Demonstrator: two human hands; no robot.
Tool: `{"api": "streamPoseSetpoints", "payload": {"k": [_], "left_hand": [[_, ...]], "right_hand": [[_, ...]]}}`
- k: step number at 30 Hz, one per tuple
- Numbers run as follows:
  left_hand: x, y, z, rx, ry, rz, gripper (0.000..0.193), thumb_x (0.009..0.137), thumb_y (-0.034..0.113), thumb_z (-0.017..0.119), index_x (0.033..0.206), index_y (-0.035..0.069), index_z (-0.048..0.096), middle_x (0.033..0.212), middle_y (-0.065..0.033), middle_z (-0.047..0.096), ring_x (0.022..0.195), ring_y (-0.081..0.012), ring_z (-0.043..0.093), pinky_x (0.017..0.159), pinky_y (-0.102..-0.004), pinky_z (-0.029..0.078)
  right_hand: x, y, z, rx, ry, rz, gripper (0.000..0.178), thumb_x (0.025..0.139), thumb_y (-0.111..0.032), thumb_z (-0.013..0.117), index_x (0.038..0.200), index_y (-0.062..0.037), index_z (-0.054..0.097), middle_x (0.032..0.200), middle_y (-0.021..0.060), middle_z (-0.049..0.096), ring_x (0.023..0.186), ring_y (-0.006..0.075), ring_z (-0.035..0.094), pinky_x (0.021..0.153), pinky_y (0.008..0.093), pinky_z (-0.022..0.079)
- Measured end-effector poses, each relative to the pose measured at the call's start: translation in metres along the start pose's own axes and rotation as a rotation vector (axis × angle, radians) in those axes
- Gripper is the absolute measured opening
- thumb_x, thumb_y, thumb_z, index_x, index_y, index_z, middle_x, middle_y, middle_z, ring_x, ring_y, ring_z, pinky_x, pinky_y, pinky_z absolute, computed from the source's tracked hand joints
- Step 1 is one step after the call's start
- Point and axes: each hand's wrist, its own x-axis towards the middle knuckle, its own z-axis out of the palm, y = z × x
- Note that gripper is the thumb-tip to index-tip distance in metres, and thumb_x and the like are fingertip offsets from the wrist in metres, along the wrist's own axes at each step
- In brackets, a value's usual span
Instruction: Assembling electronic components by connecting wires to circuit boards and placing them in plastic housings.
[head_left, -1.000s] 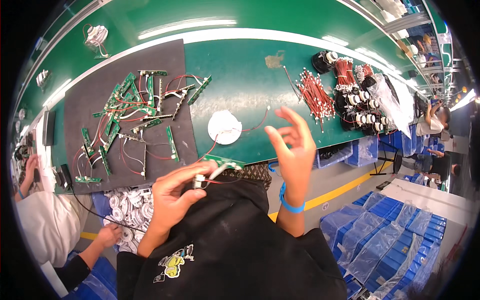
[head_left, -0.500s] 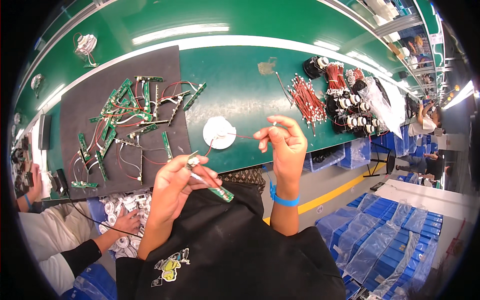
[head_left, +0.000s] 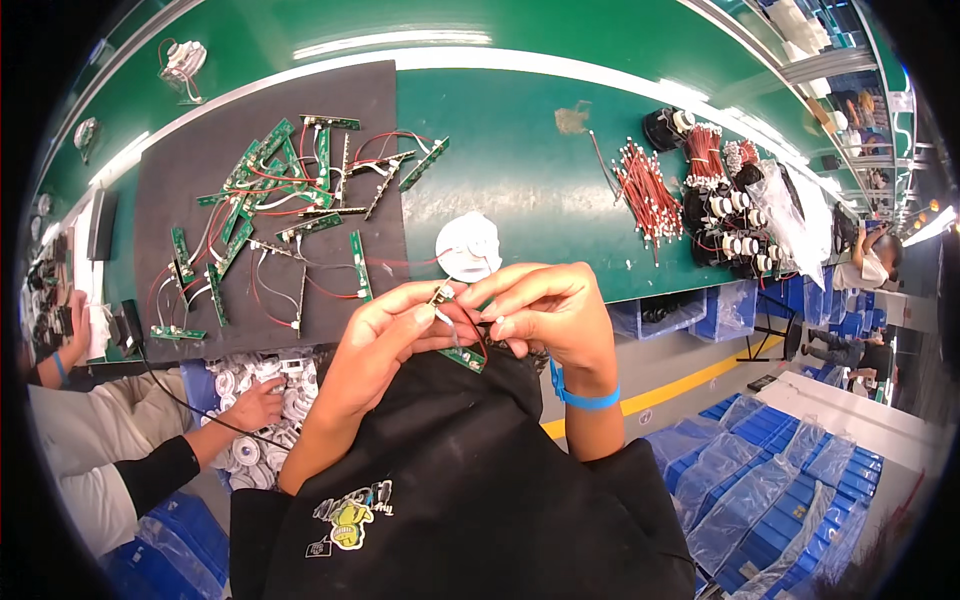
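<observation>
Narrow green circuit board strip (head_left: 464, 356), tilted, pinched between both hands just above the dark apron. Thin red wire (head_left: 478, 335) looping from its upper end, partly hidden by fingers.

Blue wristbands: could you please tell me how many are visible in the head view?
2. One blue wristband is on the person's right wrist, below the right hand. Another is on a co-worker's wrist at the far left edge. Others may be hidden.
</observation>
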Motion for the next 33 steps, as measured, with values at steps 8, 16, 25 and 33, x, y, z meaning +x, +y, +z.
{"api": "streamPoseSetpoints", "payload": {"k": [8, 16, 25, 33], "left_hand": [[-0.002, 0.001, -0.004, -0.026, -0.011, -0.021, 0.035, 0.098, 0.017, 0.044, 0.125, -0.004, 0.049, 0.109, -0.0161, 0.063, 0.098, -0.0223, 0.064, 0.090, -0.0345, 0.050], [-0.001, -0.003, -0.005, -0.003, -0.016, -0.022, 0.041, 0.098, 0.019, 0.048, 0.131, -0.006, 0.044, 0.115, -0.0177, 0.060, 0.101, -0.0271, 0.064, 0.091, -0.0361, 0.052], [0.000, -0.004, -0.008, 0.006, 0.003, -0.036, 0.049, 0.097, 0.022, 0.052, 0.137, -0.003, 0.039, 0.121, -0.0184, 0.058, 0.100, -0.0269, 0.065, 0.090, -0.0349, 0.052], [-0.001, -0.002, -0.007, -0.010, 0.002, -0.067, 0.047, 0.097, 0.019, 0.050, 0.136, -0.004, 0.040, 0.121, -0.0176, 0.058, 0.100, -0.0262, 0.065, 0.090, -0.0347, 0.052]], "right_hand": [[0.005, 0.015, -0.011, 0.240, -0.107, 0.044, 0.010, 0.078, 0.004, 0.066, 0.086, 0.0099, 0.068, 0.080, 0.0158, 0.067, 0.064, 0.0181, 0.063, 0.057, 0.0265, 0.052], [0.002, 0.018, 0.022, -0.848, 0.230, -0.428, 0.015, 0.071, 0.003, 0.074, 0.085, -0.0006, 0.072, 0.080, 0.0087, 0.068, 0.063, 0.0117, 0.062, 0.054, 0.0224, 0.049], [0.005, 0.028, 0.018, -1.112, 0.215, -0.703, 0.016, 0.065, 0.004, 0.076, 0.077, -0.0025, 0.069, 0.075, 0.0065, 0.067, 0.063, 0.0175, 0.063, 0.053, 0.0264, 0.049], [0.005, 0.027, 0.019, -0.995, 0.207, -0.619, 0.015, 0.066, 0.003, 0.077, 0.078, -0.0018, 0.069, 0.074, 0.0070, 0.066, 0.062, 0.0152, 0.063, 0.052, 0.0251, 0.048]]}}
